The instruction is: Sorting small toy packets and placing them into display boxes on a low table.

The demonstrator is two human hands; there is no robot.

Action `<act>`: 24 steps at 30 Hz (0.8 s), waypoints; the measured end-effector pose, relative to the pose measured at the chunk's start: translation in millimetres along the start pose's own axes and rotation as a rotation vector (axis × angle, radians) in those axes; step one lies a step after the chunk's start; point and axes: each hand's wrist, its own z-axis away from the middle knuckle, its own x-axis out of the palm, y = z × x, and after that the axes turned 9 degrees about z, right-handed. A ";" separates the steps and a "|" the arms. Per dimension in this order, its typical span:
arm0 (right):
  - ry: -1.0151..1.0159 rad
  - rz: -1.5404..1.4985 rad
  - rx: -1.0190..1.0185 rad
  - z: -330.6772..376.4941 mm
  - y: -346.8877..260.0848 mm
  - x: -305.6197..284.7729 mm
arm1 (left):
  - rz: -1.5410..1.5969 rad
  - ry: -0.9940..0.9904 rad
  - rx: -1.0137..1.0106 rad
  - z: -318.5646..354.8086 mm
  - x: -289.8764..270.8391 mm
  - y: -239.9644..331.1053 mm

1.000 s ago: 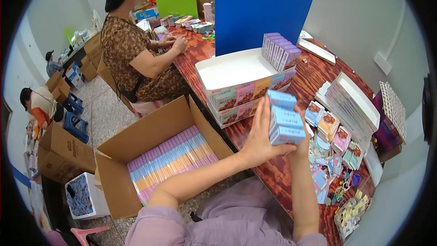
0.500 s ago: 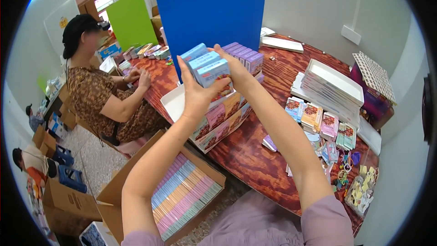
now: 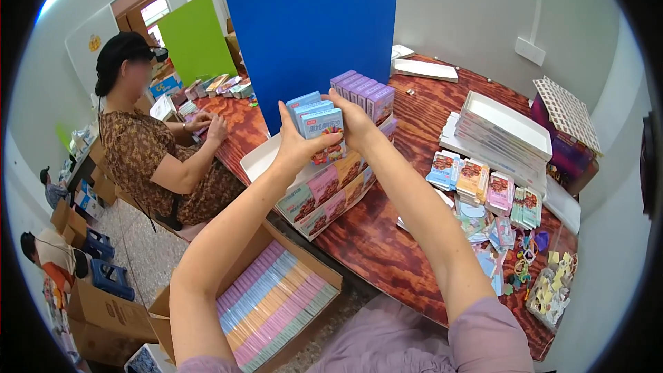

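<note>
Three light-blue printed cartons (image 3: 322, 131) stand upright, one behind another, at the upper display tray (image 3: 259, 162), over its near part; whether their bases touch it is hidden. The left hand (image 3: 295, 148) grips the trio from the left, fingers along the side and thumb laid across the front carton. The right hand (image 3: 359, 124) presses on their right side, so the cartons are held snugly between both palms.

A row of purple cartons (image 3: 362, 94) stands at the tray's right end, just beside the right hand. Beneath the tray sits a matching lower tray (image 3: 314, 224), both with green, pink and orange picture panels along the front. They rest on a red-brown wood-grain table (image 3: 383, 252).

Below the tray, toward the wearer, an open cardboard box (image 3: 321, 269) holds wrapped rows of purple, blue, orange, pink and green packs (image 3: 273, 297). To the tray's right lie blue, orange, pink and green card piles (image 3: 473, 179), with a stack of white trays (image 3: 507, 128) behind them and a clear tub of pale yellow pieces (image 3: 552, 290) nearer the wearer. Behind the tray rises a blue partition (image 3: 314, 21); to its left sits a co-worker (image 3: 166, 145) in a brown patterned top.
</note>
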 end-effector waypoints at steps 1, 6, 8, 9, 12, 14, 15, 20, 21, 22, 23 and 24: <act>0.036 -0.015 0.004 2.9 -0.3 8.2 | -0.002 0.002 0.005 -0.2 -3.6 -2.4; 0.153 0.158 -0.023 25.1 -3.7 17.5 | -0.039 0.008 0.010 -2.3 -6.2 -13.0; 0.149 0.203 -0.135 42.4 -3.9 14.6 | -0.089 0.009 -0.009 -0.9 -6.2 -14.1; 0.167 0.180 -0.188 47.2 -2.4 11.5 | -0.088 0.008 -0.007 -0.4 -5.0 -12.9; 0.068 0.637 -0.277 63.7 -0.7 0.7 | -0.052 0.019 -0.001 0.6 -3.3 -13.8; 0.004 0.613 -0.274 66.4 -1.4 -6.9 | -0.146 0.046 0.013 -1.0 -8.5 -18.3; -0.065 0.638 -0.271 65.0 -6.8 -11.8 | -0.173 0.047 0.038 -2.1 -6.9 -17.7; -0.014 1.061 -0.374 58.4 -13.2 -32.4 | -0.031 0.009 0.087 -13.9 15.8 -17.6; -0.017 1.061 -0.369 59.2 -12.9 -32.6 | -0.024 -0.027 0.134 -15.2 21.0 -19.7; 0.052 1.185 -0.436 60.6 -13.9 -25.6 | -0.025 -0.055 0.186 -15.4 17.6 -19.5; 0.125 1.308 -0.505 61.9 -14.4 -18.2 | -0.079 -0.062 0.263 -22.5 10.6 -35.7; 0.133 1.313 -0.500 62.8 -10.8 -22.0 | -0.073 -0.070 0.262 -22.5 15.3 -39.5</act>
